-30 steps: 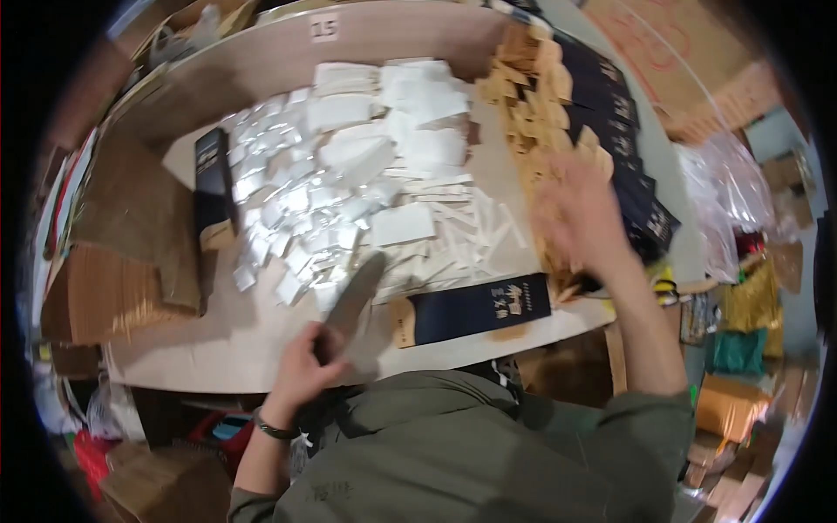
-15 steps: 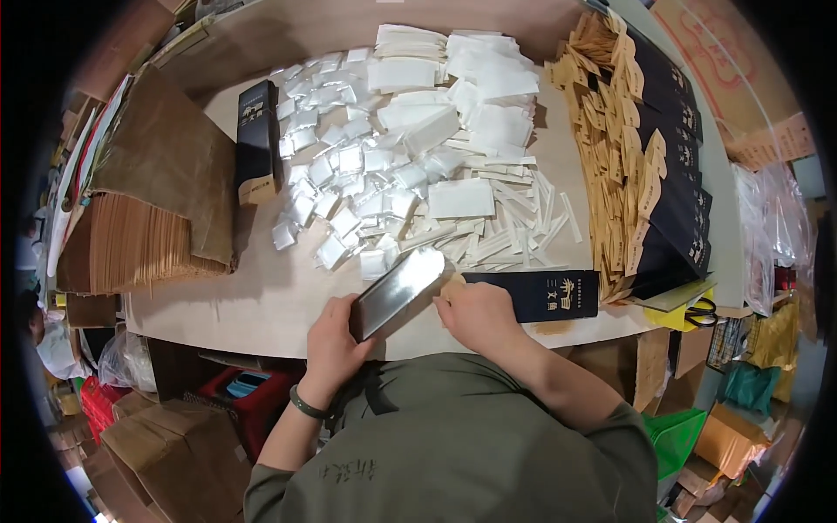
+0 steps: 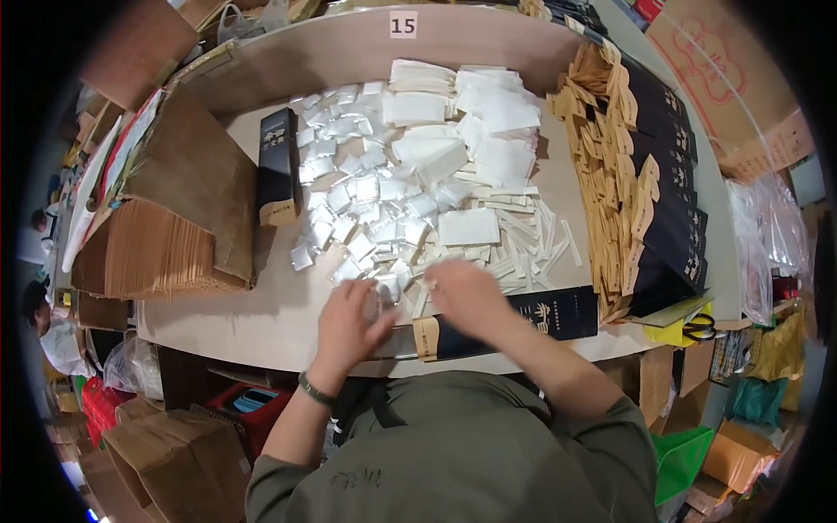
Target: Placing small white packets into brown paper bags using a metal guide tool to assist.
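My left hand [image 3: 349,324] is open at the near edge of a heap of small clear packets [image 3: 366,189], thumb and fingers apart beside the nearest packets. My right hand [image 3: 471,299] reaches over a black paper sleeve [image 3: 562,312] with a tan end, its fingers drawn together near the white strips [image 3: 527,240]. The hand is slightly blurred, and whatever its fingertips hold is too small to make out. A shiny greyish flat piece [image 3: 398,343] lies at the table's near edge, between my left hand and the sleeve's tan end; my left hand partly hides it.
Stacks of white flat packets [image 3: 497,100] lie at the back. Overlapping black-and-tan sleeves [image 3: 649,209] line the right side, scissors [image 3: 697,329] below them. On the left stand a cardboard box [image 3: 166,192] of brown sheets and another black sleeve [image 3: 277,166]. A raised board [image 3: 305,48] closes the back.
My left hand has let go of the shiny silver flat piece and moved to the clear packets. My right hand has left the sleeve's tan end and moved up towards the strips. The view has shifted slightly.
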Demonstrator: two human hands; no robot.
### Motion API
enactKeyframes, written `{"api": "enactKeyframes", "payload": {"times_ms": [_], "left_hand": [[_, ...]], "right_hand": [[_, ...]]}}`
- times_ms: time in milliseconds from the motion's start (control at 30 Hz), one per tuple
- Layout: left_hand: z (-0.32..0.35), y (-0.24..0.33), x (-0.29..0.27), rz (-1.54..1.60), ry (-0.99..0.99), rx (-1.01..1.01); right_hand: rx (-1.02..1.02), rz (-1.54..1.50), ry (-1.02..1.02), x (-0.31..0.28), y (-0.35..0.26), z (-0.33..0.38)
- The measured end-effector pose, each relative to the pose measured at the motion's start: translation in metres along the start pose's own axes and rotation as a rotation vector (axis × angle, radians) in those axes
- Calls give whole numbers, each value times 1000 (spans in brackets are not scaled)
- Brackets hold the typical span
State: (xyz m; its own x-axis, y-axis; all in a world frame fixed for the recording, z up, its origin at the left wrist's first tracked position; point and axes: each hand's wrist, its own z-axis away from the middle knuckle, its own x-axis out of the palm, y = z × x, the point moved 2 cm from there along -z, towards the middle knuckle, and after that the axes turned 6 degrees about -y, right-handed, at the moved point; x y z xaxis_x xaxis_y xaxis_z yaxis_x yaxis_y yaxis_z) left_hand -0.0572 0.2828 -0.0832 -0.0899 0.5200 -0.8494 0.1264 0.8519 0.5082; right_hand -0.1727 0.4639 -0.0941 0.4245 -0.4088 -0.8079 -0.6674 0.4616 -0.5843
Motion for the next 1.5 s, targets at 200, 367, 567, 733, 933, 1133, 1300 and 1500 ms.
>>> {"api": "enactKeyframes", "payload": {"times_ms": [200,367,567,733,933,1133,1300,1500], "left_hand": [[-32,-12,24,-67,-39,-392],[-3,-17,4,209,200,-313],[51,-1,5,43,-243,-154],[50,9,7,4,-58,-150],[52,-38,-55,-168,105,-186],[43,-164,-224,-544,503,-666],[52,-199,-224,-450,243,-665],[43,-182,-227,-620,361,-744]], "right_hand": [[-14,25,-25,-13,36,-17],[-149,27,24,-30,44,1],[-10,121,-196,-55,57,-6],[-77,99,-192,-51,49,-16],[-36,407,-82,-62,93,-34],[-19,419,-164,-52,93,-43],[548,-607,-91,-40,84,-31],[-43,-29,-434,12,-57,-21]]}}
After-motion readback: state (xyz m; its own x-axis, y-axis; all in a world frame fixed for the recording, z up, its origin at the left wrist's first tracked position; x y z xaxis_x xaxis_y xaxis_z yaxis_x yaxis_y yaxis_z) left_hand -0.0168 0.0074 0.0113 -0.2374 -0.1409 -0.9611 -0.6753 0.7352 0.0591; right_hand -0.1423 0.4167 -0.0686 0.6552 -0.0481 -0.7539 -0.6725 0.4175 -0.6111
